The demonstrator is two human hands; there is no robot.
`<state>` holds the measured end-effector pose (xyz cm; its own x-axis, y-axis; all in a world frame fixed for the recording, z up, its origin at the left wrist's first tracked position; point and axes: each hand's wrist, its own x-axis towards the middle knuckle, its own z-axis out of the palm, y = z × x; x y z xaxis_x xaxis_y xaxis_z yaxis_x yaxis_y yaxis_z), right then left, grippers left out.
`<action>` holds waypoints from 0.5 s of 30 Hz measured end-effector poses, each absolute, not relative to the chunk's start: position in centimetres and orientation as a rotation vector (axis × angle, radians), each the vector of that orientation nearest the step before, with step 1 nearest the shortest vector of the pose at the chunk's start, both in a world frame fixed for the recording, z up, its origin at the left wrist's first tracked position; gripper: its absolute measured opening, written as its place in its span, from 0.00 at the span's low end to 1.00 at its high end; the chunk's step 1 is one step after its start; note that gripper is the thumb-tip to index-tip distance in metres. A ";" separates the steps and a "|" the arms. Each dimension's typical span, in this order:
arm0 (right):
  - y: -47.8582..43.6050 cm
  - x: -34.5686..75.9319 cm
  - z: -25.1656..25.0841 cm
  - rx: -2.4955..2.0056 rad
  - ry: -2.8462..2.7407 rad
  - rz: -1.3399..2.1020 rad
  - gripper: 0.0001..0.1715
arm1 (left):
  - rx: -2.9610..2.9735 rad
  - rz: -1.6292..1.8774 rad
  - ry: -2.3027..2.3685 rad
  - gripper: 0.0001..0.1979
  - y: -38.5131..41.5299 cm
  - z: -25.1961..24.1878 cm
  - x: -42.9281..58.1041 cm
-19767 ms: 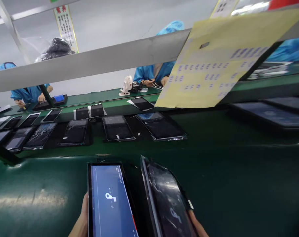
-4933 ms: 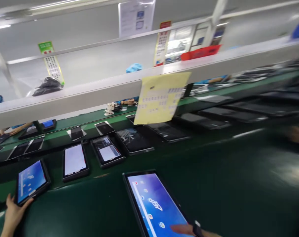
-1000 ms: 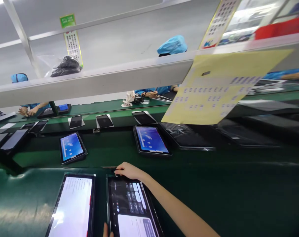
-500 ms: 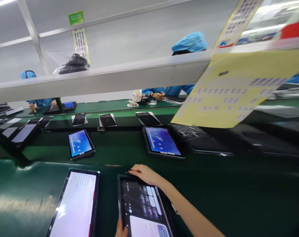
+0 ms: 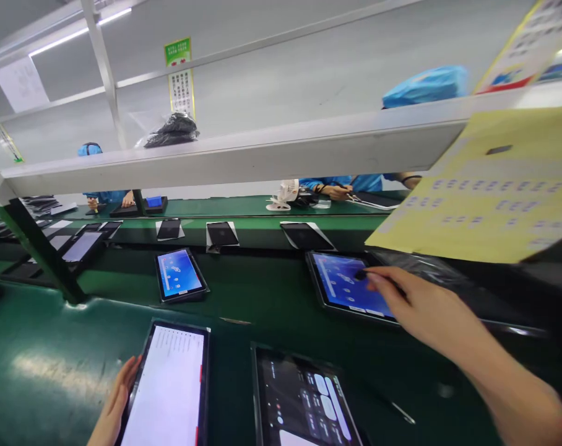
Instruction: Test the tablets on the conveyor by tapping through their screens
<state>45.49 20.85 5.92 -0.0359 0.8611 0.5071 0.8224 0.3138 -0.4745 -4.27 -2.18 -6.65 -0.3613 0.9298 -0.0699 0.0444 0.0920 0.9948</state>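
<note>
the white-screened tablet (image 5: 169, 384) lies flat at the near left of the glossy green table (image 5: 229, 396), its long axis running away from the wearer, far end leaning slightly right; its near end is cut off by the frame. the left hand (image 5: 116, 402) rests along its left edge, fingers close together, the thumb's place impossible to tell. beside it, apart, lies the dark-screened tablet (image 5: 293, 396), also cut off, its far end leaning left. farther back, the right hand (image 5: 402, 297) pinches a small dark object (image 5: 361, 274) between thumb and forefinger over a blue-screened tablet (image 5: 337, 285), covering part of its right side; whether the object touches the screen is unclear. beyond, dark devices (image 5: 221, 234) lie on white sheets. a white shelf (image 5: 262, 152) crosses the room, hiding most of the blue-clad co-workers (image 5: 369, 183), and a yellow sheet (image 5: 485, 198), its print unreadable, hangs at right.
</note>
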 end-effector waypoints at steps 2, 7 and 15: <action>21.7 42.5 7.0 -1.402 -1.893 0.187 0.23 | 0.982 1.418 1.512 0.32 -2.9 -8.3 -3.3; 22.1 34.0 8.3 -1.065 -2.100 0.526 0.20 | 0.990 1.439 1.512 0.29 -4.0 -9.1 -1.7; 23.0 26.8 5.7 -0.939 -2.245 0.927 0.13 | 1.000 1.401 1.579 0.31 -3.8 -8.2 -0.9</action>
<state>26.85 23.05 5.74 -0.6172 0.7603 0.2026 0.3961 0.5228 -0.7549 -0.90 -3.79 -8.16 -0.3827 0.9224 -0.0528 0.0574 0.0808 0.9951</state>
